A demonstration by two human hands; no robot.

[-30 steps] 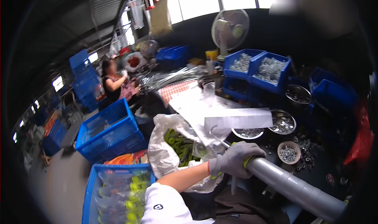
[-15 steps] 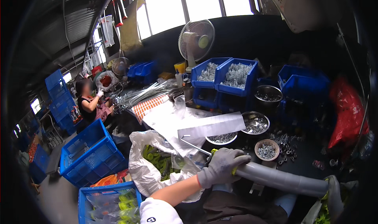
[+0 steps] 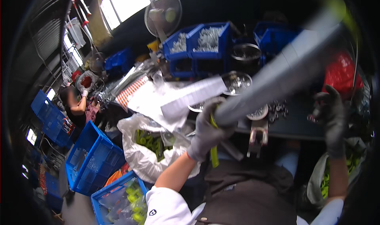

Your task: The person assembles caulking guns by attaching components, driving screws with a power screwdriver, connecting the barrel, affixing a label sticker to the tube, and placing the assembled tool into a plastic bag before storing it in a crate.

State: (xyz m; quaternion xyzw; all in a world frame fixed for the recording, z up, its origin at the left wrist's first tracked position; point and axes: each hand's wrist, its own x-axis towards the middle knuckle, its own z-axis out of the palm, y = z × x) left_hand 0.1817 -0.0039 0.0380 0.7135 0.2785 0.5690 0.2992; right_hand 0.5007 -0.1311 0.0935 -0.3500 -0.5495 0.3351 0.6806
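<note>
A dark workbench (image 3: 293, 124) is carrying everything beyond the gloved left hand (image 3: 208, 132), and a white sheet (image 3: 190, 96) is lying on it just above that hand. Round metal bowls of small parts (image 3: 236, 82) are sitting further back to the hand's right, with blue bins of silvery hardware (image 3: 202, 41) standing behind them. Loose metal bits (image 3: 277, 107) are lying between the left hand and the gloved right hand (image 3: 331, 116).

L hand (image 3: 208, 132) grips grey tube (image 3: 277, 74) + green strip (image 3: 214, 153); R hand (image 3: 330, 114) open near small metal part (image 3: 312, 117).
</note>
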